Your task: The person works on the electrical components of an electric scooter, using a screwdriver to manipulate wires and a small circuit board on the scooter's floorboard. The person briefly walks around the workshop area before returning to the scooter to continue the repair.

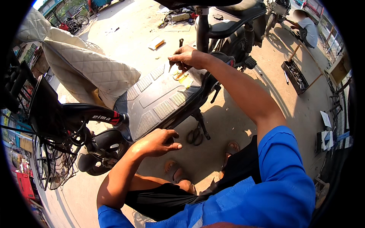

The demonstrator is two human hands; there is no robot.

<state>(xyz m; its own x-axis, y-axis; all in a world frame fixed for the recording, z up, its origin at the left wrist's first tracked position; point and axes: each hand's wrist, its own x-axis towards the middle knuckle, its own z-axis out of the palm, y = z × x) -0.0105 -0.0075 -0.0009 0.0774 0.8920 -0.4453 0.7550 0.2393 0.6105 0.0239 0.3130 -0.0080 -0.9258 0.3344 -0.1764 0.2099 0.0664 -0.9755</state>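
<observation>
My right hand (186, 57) is held over the rear end of the scooter's grey footboard (152, 97). Its fingers are pinched together on something thin and dark that I cannot make out. A dark rod with a ringed tip (181, 41) shows just beyond the knuckles; whether the hand holds it is unclear. Under these fingers lie small yellow pieces (185, 80) on the footboard. My left hand (161, 143) hovers by the footboard's near front edge, thumb and fingers apart, with nothing in it.
A quilted beige cover (83, 68) hangs at the scooter's front left, above a wire basket (53, 163). Black-handled scissors (194, 136) lie on the ground near my feet. To the right stands a tool box (295, 78); a person (307, 30) crouches beyond it.
</observation>
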